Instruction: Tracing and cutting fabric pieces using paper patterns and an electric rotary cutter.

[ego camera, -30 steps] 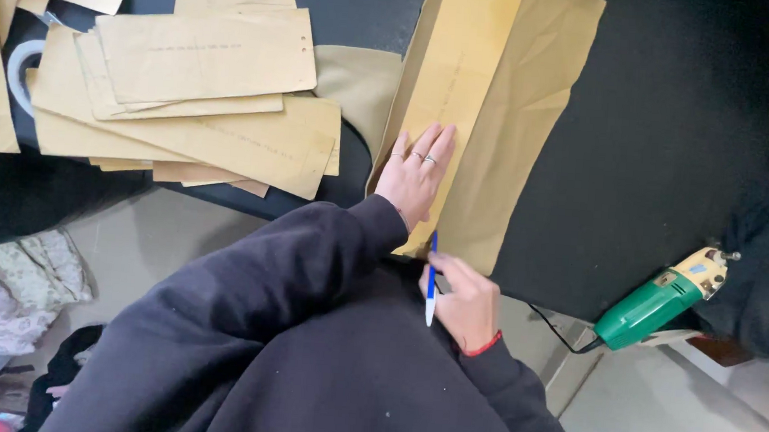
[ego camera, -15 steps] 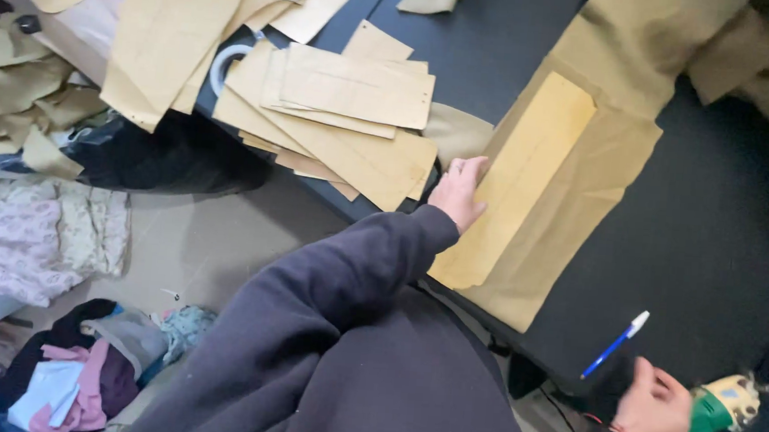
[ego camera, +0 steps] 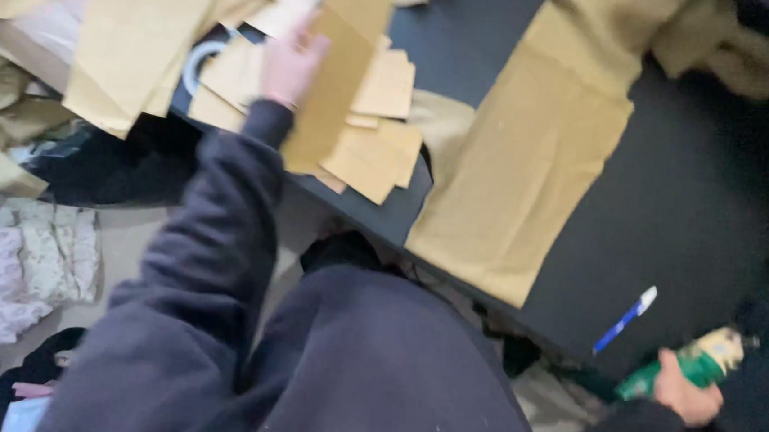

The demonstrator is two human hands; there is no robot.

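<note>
Holding: left hand [ego camera: 291, 65] grips long paper pattern piece [ego camera: 339, 68] — lifted above paper pile [ego camera: 373, 125]
Right hand [ego camera: 683, 390]: closed around green tool [ego camera: 690, 364] at table [ego camera: 700, 220] edge
Pen [ego camera: 626, 319]: on table — just beside right hand

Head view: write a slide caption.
Left hand lifts a tan paper pattern piece; right hand grips a green tool.

Long tan paper pattern piece [ego camera: 340, 78], held tilted above the paper stack at the dark desk's [ego camera: 673, 218] left end; green handheld power tool [ego camera: 694, 364], gripped off the desk's near-right edge.
</note>
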